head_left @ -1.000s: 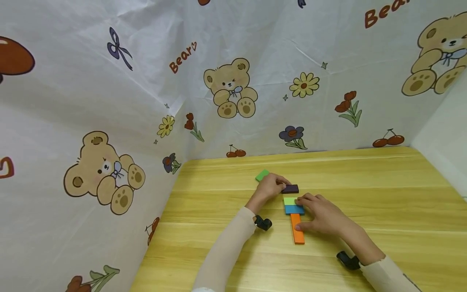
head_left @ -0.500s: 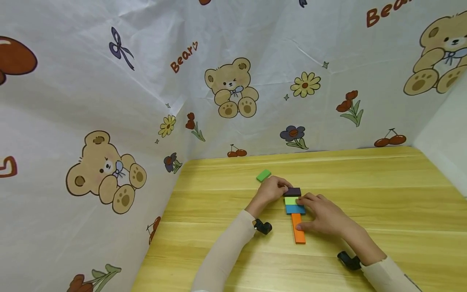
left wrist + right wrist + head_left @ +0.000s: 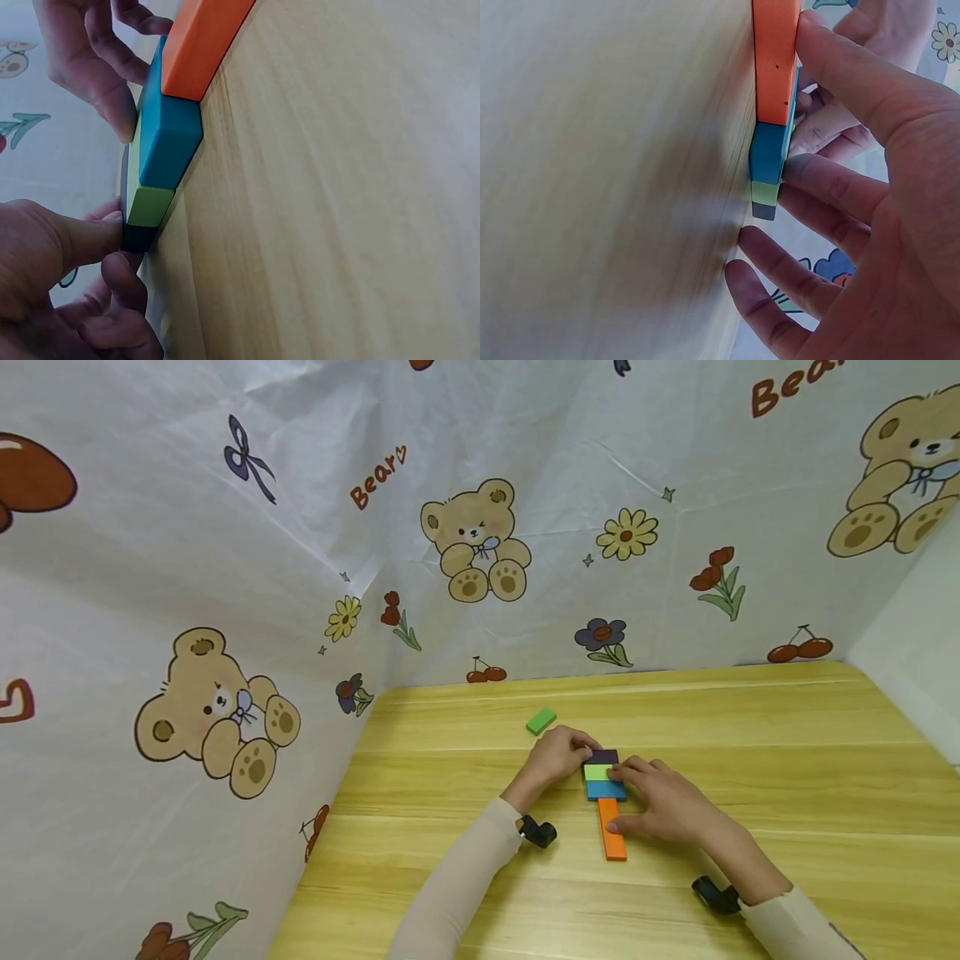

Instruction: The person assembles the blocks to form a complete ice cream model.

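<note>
Flat wooden blocks lie joined in a row on the table: an orange block [image 3: 612, 831] lengthwise at the near end, then a blue block [image 3: 606, 790], a light green block [image 3: 597, 772] and a dark purple block [image 3: 602, 756] crosswise. My left hand [image 3: 556, 755] pinches the left end of the purple block with thumb and fingers; that block touches the light green one. My right hand [image 3: 667, 800] rests along the right side, its thumb on the orange block and a fingertip on the light green and blue blocks. Its other fingers are extended in the right wrist view.
A green block [image 3: 541, 720] lies alone farther back, beyond my left hand. Behind the wooden table [image 3: 750, 752] hangs a white sheet [image 3: 555, 452] printed with bears and flowers. Each wrist wears a black camera mount.
My left hand has drawn the purple block toward me, from apart to against the light green block. The lone green block came into full view. My right hand has stayed in place.
</note>
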### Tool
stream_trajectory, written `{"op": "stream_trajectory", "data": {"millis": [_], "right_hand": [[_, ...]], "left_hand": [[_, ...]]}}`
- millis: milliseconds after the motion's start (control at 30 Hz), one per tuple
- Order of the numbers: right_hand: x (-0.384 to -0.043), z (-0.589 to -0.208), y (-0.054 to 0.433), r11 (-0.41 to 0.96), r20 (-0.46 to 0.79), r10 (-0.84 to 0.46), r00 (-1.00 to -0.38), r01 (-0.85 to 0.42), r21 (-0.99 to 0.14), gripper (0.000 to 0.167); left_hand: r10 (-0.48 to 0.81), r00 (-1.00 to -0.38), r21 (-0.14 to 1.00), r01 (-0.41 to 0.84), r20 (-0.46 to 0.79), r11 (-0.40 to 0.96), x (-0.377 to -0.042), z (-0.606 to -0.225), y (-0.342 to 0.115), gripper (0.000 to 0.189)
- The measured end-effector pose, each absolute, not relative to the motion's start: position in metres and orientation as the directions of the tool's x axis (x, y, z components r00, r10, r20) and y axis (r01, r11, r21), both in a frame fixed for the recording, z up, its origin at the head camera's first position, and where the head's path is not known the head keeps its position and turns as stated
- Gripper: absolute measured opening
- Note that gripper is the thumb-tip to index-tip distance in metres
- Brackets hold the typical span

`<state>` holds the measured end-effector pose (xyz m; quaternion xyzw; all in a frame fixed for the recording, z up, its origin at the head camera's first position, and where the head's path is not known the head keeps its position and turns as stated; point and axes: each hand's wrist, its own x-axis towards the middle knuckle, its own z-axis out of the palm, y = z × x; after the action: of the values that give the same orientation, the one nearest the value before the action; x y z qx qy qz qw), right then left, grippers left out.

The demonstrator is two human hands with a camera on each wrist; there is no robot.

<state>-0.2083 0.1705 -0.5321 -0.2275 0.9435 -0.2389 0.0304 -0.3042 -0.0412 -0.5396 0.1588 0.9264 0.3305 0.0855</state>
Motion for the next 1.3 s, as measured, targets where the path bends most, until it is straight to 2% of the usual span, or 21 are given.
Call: {"op": "stream_trajectory", "data": {"millis": [367,700,1033,1300], "right_hand": [[-0.212,-0.533,0.172,0.777,0.024,-0.446,-0.894,-0.401,-0.485,0.087],[-0.217,-0.532,0.174,0.783,-0.006,-0.455,-0.890,-0.397,-0.479,0.110],[-0.218,-0.532,0.174,0.784,-0.009,-0.456,-0.890,-0.396,-0.479,0.109],[-0.219,-0.534,0.174,0.788,-0.011,-0.458,-0.889,-0.401,-0.468,0.115]], "left_hand": [[0.369,-0.927,0.609,0.252,-0.072,0.752,-0.307,-0.539,-0.041,0.019],[0.388,-0.919,0.648,0.255,-0.067,0.718,-0.310,-0.539,-0.044,0.018],[0.413,-0.910,0.660,0.280,-0.050,0.697,-0.309,-0.542,-0.054,0.018],[0.354,-0.935,0.677,0.269,0.012,0.685,-0.313,-0.546,-0.083,0.017]]}}
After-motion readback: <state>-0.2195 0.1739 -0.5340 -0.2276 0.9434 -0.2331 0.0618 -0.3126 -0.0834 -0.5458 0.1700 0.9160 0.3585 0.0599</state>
